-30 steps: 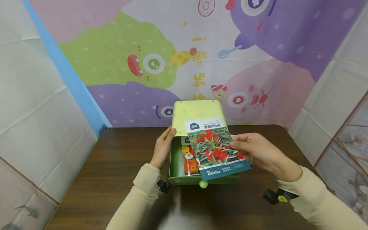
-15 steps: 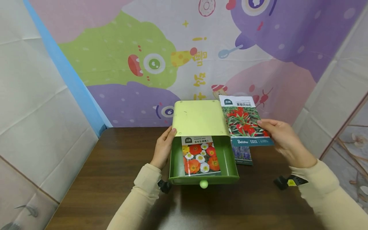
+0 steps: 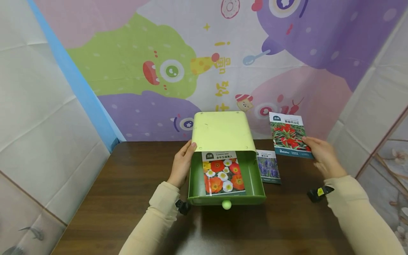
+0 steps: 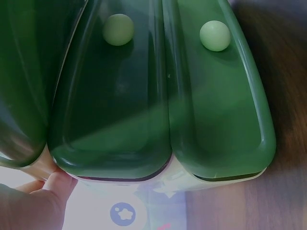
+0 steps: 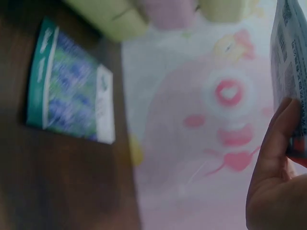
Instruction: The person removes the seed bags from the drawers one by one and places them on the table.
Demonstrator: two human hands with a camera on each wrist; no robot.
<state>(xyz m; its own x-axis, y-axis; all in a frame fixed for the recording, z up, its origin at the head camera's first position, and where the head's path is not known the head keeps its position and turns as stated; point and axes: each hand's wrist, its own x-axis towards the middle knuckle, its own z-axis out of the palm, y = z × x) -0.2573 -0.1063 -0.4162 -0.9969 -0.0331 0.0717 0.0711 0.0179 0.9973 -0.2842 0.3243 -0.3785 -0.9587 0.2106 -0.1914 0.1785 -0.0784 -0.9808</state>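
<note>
To the right of the small cabinet, clear of its open drawer, a red-flower seed packet is held up by the right hand; the fingers are clamped on its lower right edge, thumb on the printed face. The left hand grips the cabinet's left side, thumb at the front edge and the other fingers against the side wall. Inside the drawer a poppy packet lies face up; a lavender packet lies on the worktop just beside the cabinet. Two closed drawers show in the left wrist view. Assessment: the packet appears thin and liable to flex, so a light pinch near the edge, without creasing, should suffice. It would best be carried level and clear of the cabinet's side, and lowered flat so that no corner catches the lavender packet. With the drawer drawn well out, the cabinet may tip forward; a firm left hold is advisable, with no pressure on the drawer front.
</note>
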